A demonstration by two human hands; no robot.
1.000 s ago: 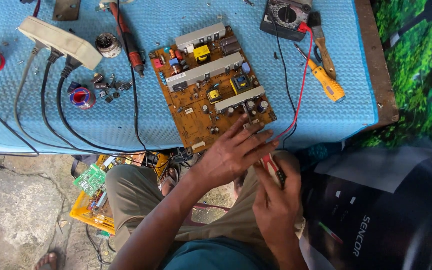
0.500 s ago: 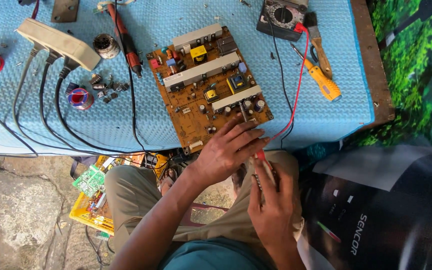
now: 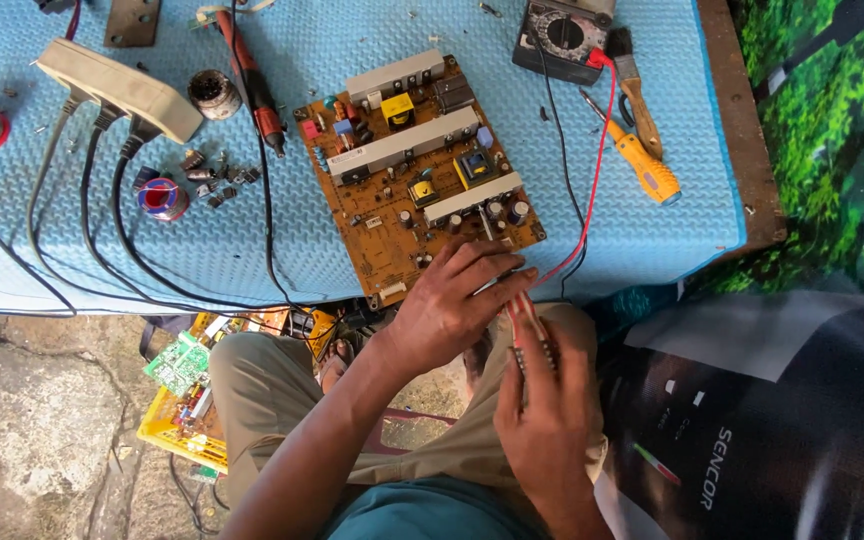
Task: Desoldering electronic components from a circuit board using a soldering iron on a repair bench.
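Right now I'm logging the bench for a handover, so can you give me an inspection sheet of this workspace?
Surface: blue textured mat on a table.
Job's things: brown circuit board; red probe gripped by right hand; left hand touches its tip.
Clutter: multimeter, yellow screwdriver, brush, soldering iron, solder spools, loose small parts.
Fingers: both curled around the probe.
Cables: power strip with black leads; red and black meter leads.
Surroundings: crate of boards on the concrete floor.
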